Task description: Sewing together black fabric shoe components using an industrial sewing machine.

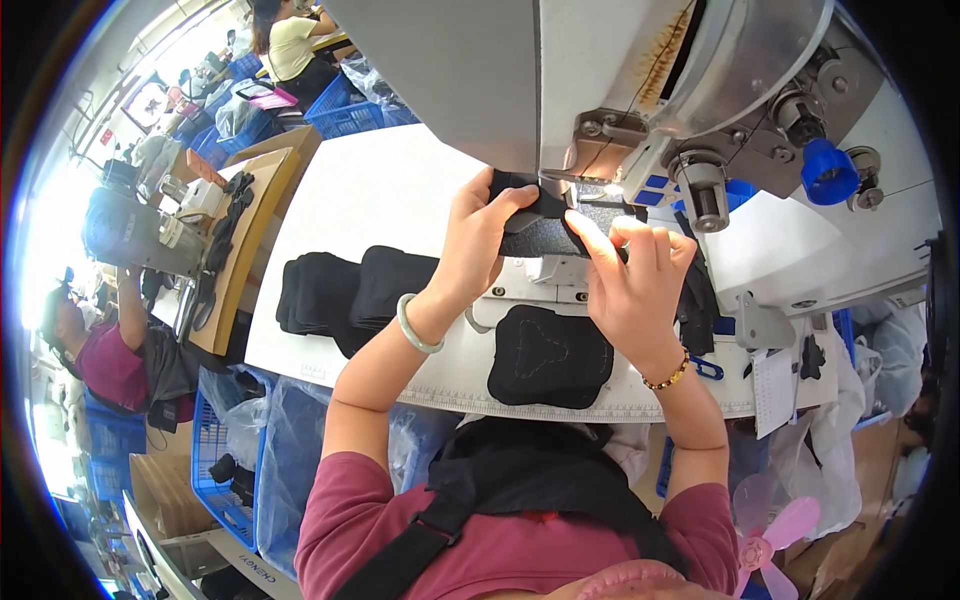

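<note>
A black fabric piece lies at the needle area of a white sewing machine. My left hand grips its left side, thumb on top. My right hand pinches the right edge, index finger stretched along it and the other fingers curled. A lamp lights the metal parts just beyond my fingertips. Nearer to me lies a black padded piece with a pale stitched outline. Two stacks of similar black pieces, one stack and another stack, rest left of my left forearm.
The white tabletop has a ruler strip along its front edge. A blue thread knob juts from the machine. Beside the table stand a blue basket and a pink fan. Other people work at the left and far back.
</note>
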`<state>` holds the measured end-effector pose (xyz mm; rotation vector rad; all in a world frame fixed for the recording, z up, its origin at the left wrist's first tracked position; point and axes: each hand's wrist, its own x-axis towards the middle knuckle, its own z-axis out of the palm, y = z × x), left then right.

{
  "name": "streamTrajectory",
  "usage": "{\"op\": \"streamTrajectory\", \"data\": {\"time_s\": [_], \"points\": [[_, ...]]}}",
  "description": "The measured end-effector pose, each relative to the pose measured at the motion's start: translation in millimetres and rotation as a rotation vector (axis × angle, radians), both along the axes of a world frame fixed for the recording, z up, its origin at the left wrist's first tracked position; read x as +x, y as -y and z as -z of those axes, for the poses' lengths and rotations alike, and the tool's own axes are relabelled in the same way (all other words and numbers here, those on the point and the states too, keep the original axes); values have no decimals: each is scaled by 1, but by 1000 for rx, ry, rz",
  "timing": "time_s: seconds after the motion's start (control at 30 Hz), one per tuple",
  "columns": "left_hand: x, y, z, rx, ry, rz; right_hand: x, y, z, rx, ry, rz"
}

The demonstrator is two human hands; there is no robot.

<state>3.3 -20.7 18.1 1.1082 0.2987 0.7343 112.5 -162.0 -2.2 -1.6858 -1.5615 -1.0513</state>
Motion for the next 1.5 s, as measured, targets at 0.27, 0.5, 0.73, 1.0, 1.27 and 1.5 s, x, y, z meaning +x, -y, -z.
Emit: {"op": "streamTrajectory", "data": {"time_s": [0.27,0.5,0.73,1.0,1.27,1.5], "points": [[2,-12,7,11,-32,16,-4,-1,5,-29,39,45],[3,-19,9,33,-42,51,-6,-1,9,-50,50,54],[5,-38,-13,-6,-184,165,-3,-1,5,-95,67,61],[5,-34,-6,-117,-300,312,6,3,0,-125,-11,-16],[2,-19,2,-142,-250,214,24,8,15,78,9,-146],[0,2,15,-175,-158,15,38,3,18,94,-64,-179]]}}
